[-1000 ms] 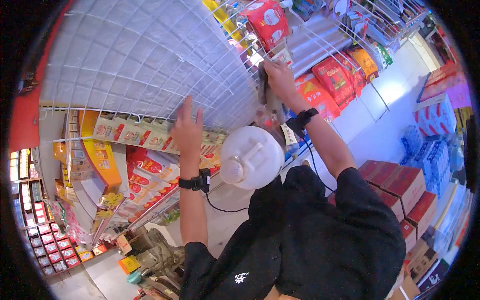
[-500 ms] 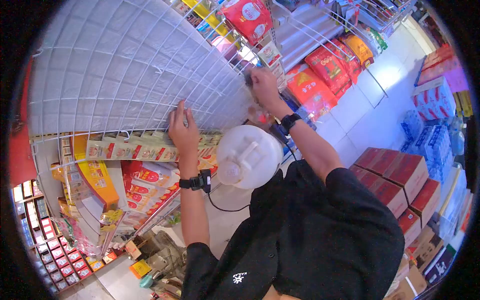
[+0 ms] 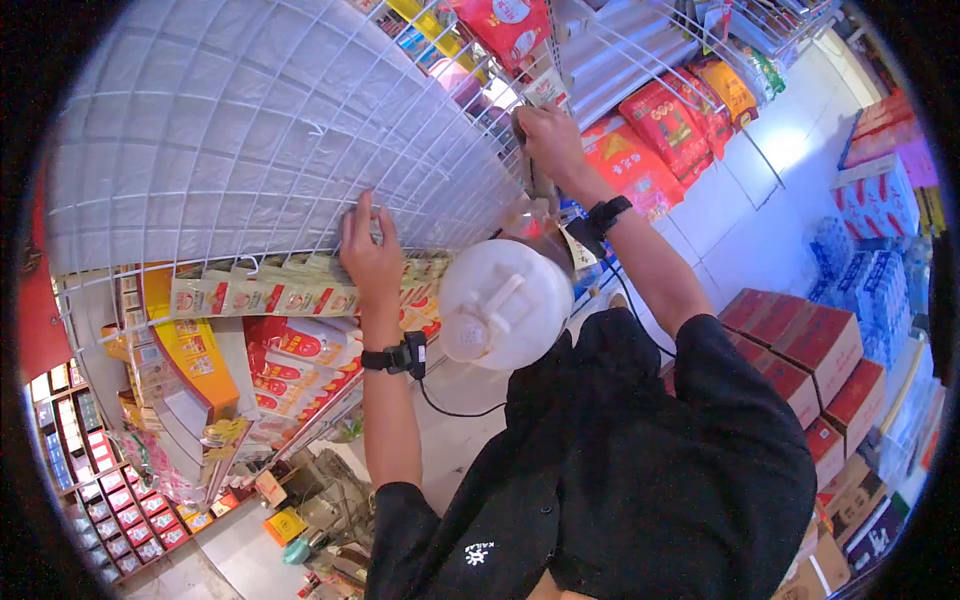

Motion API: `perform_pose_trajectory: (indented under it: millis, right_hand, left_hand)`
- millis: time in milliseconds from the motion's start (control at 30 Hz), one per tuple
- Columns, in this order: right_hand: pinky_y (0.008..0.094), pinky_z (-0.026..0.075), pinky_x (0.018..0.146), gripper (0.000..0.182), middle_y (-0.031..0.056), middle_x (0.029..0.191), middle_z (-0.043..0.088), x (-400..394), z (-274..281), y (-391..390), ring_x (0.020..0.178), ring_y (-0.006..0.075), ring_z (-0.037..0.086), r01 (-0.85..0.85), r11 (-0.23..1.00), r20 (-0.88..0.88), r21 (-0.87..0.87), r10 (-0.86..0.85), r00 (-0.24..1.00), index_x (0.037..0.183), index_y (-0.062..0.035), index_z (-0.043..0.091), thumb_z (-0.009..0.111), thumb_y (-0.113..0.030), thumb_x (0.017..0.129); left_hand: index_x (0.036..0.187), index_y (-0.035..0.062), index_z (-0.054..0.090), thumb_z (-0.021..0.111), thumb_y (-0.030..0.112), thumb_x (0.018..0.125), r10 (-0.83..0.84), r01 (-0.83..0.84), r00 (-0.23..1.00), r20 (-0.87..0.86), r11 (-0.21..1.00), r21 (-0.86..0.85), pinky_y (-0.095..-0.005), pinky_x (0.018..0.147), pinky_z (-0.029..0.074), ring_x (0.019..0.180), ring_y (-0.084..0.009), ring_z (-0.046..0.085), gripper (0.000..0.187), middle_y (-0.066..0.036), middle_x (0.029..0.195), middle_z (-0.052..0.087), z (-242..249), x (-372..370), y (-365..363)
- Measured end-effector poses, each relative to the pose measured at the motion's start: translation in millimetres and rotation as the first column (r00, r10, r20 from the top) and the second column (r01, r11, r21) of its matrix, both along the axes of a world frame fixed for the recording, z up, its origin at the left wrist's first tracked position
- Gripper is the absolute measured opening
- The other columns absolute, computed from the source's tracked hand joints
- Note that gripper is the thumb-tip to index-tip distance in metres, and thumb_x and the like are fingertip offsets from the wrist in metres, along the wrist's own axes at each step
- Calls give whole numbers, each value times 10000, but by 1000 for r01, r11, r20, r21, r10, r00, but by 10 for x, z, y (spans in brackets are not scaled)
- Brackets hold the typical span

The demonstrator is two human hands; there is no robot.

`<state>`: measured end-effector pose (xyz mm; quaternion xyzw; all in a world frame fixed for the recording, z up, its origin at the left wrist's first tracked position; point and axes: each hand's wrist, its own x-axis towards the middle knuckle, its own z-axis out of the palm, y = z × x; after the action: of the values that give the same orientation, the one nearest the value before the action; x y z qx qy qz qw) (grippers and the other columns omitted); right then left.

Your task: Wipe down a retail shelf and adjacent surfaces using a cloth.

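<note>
Head camera view, looking down on a person in a black shirt (image 3: 640,470) at a shop display: a white wire grid panel (image 3: 250,120) fills the upper left, its lower edge running left to right. The left hand (image 3: 368,252) presses open fingers flat against that edge, above a hanging row of sachets (image 3: 260,290). The right hand (image 3: 548,142) is closed around a dark cloth (image 3: 531,178), hanging lengthwise downward against the grid's right side, beside red snack bags (image 3: 655,140).

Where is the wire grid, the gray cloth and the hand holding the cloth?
wire grid panel (image 3: 240,120), head view, on its bare white wires.
gray cloth (image 3: 528,170), head view, on the part hanging below the fingers.
right hand (image 3: 548,140), head view, on its back.
</note>
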<state>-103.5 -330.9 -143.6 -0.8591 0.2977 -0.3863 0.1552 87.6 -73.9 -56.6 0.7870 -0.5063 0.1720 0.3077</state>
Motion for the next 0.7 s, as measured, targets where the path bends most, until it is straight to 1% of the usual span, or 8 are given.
perform_pose_trajectory:
  millis: [133, 200, 267, 333, 433, 500, 633, 700]
  right_hand:
    - [452, 522, 722, 40, 148, 959, 702, 11, -37, 172, 879, 353, 650, 1, 1000, 140, 27, -5, 990, 812, -35, 570, 609, -38, 802]
    - [412, 538, 713, 90, 130, 1047, 722, 8, -44, 376, 896, 339, 671, -24, 996, 362, -83, 53, 931, 789, -45, 549, 635, -20, 797]
    - [403, 543, 713, 115, 118, 1059, 726, 49, -7, 563, 898, 326, 678, -53, 996, 363, -76, 77, 928, 772, -50, 535, 642, -10, 787]
    - [393, 548, 712, 141, 106, 1071, 730, 183, -55, 636, 899, 313, 685, -82, 995, 366, -61, 99, 925, 756, -54, 522, 650, 0, 778]
    - [397, 557, 710, 148, 98, 1068, 732, 358, -29, 603, 889, 293, 689, -66, 995, 316, -71, 86, 945, 735, -57, 519, 654, -12, 773]
    - [381, 571, 712, 153, 94, 1042, 733, 368, 8, 577, 863, 278, 694, -70, 988, 272, -137, 106, 957, 726, -58, 516, 658, -15, 760]
    - [363, 580, 702, 135, 89, 1017, 735, 292, -73, 605, 846, 265, 701, -90, 991, 264, -99, 113, 958, 737, -60, 532, 660, -20, 756]
    - [410, 558, 641, 104, 117, 906, 688, 292, -124, 578, 775, 325, 674, -123, 974, 327, -192, 181, 928, 894, -69, 631, 658, -88, 795]
  left_hand:
    - [1327, 90, 643, 663, 172, 952, 9, -9, 1000, 13, 1000, -4, -456, 778, 519, 858, -325, 644, 384, -153, 957, 666, 44, -42, -17]
    - [1298, 73, 648, 665, 141, 944, 1, -1, 1000, -19, 1000, -14, -457, 753, 514, 850, -348, 641, 360, -160, 945, 654, 73, -79, -17]
    - [1269, 56, 654, 668, 110, 936, 1, -3, 999, -51, 1000, -28, -457, 727, 508, 843, -372, 638, 337, -167, 932, 642, 63, -74, -21]
    - [1258, 54, 662, 668, 120, 937, -29, 31, 999, 30, 997, -68, -458, 726, 508, 839, -376, 636, 328, -168, 932, 643, 39, -61, -30]
    - [1247, 48, 667, 669, 125, 934, -43, 45, 999, 32, 997, -65, -461, 718, 505, 836, -385, 635, 322, -174, 937, 644, 59, -48, -33]
    - [1247, 47, 667, 673, 122, 929, -49, 53, 997, 51, 996, -76, -462, 709, 502, 826, -384, 632, 327, -175, 933, 642, 60, -21, -67]
    - [1248, 47, 667, 689, 118, 914, -56, 62, 996, 74, 996, -72, -448, 668, 490, 778, -353, 622, 343, -165, 910, 632, 26, -5, -17]
    - [1246, 47, 669, 695, 116, 908, -57, 60, 998, 41, 996, -67, -438, 655, 485, 763, -337, 617, 346, -156, 893, 629, 29, 0, -11]
